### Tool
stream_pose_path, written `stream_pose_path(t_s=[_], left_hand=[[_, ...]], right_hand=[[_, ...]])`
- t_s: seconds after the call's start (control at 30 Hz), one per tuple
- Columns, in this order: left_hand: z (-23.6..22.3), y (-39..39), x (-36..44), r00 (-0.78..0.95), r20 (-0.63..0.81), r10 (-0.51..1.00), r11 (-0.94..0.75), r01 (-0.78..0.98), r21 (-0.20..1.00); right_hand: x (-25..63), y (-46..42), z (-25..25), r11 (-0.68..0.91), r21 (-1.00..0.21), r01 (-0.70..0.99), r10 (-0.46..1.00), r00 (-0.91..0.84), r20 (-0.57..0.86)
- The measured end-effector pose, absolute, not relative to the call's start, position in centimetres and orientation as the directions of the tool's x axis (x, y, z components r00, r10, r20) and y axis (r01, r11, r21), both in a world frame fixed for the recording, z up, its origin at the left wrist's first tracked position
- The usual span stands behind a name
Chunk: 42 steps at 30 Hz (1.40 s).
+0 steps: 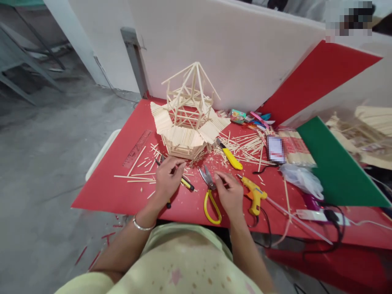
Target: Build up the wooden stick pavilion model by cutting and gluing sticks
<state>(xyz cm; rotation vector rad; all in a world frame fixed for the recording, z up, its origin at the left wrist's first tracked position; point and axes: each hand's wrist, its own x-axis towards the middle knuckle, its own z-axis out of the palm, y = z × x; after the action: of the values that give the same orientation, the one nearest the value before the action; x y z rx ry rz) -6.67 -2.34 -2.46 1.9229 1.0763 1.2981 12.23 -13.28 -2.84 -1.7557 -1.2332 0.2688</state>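
My left hand (pixel 168 179) hovers over the near part of the table, its thumb and fingers drawn together; anything between them is too small to make out. Just under it lie a yellow-and-black pen-like tool (pixel 187 183) and a dark tool partly hidden by the hand. My right hand (pixel 230 192) is curled beside yellow-handled scissors (pixel 211 192), fingertips pinched, with no clear object showing in them. Beyond both hands stands a model pavilion of thin wooden sticks (pixel 185 139), with slatted lower roof panels and an open stick frame rising to a peak.
On the red table (pixel 104 188) lie a clear ruler (pixel 136 149), loose sticks (pixel 245 143), a yellow utility knife (pixel 231 157) and a yellow glue gun (pixel 254 194) with its cord. A plastic bag (pixel 301 179), a power strip (pixel 321 216) and a green board (pixel 339 171) are at right.
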Motion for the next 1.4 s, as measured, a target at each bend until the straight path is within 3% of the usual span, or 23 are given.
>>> stream_pose_path(t_s=[0.13, 0.27, 0.43, 0.53, 0.7, 0.87, 1.4], left_hand=[[-4.1, -2.6, -7.1, 0.287, 0.417, 0.862, -0.504, 0.400, 0.766], [-4.9, -2.6, -6.4, 0.367, 0.378, 0.850, -0.520, 0.462, 0.719], [-5.2, -2.2, -4.7, 0.372, 0.351, 0.859, -0.499, 0.456, 0.737], [-5.3, -1.9, -3.5, 0.368, 0.379, 0.849, -0.515, 0.414, 0.750], [-4.8, -1.0, -2.7, 0.114, 0.378, 0.919, -0.395, 0.229, 0.890], [-5.1, 0.5, -4.1, -0.122, 0.220, 0.968, -0.217, 0.035, 0.976], [-4.8, 0.2, -5.4, -0.135, 0.126, 0.983, -0.141, -0.111, 0.984]], right_hand=[[12.1, -13.1, -3.3, -0.076, -0.742, 0.666, 0.923, 0.329, 0.201], [12.5, -12.3, -2.6, -0.155, -0.568, 0.808, 0.967, 0.241, 0.078], [13.9, -10.4, -1.0, -0.287, -0.291, 0.913, 0.957, 0.286, -0.046], [14.7, -8.7, -0.5, -0.336, -0.213, 0.918, 0.942, 0.321, -0.102], [15.1, -6.5, -0.2, -0.282, -0.218, 0.934, 0.959, 0.273, -0.070], [13.5, -5.4, -0.8, -0.160, -0.276, 0.948, 0.985, 0.135, -0.108], [9.7, -4.4, -2.9, -0.046, -0.303, 0.952, 0.997, 0.024, -0.077]])
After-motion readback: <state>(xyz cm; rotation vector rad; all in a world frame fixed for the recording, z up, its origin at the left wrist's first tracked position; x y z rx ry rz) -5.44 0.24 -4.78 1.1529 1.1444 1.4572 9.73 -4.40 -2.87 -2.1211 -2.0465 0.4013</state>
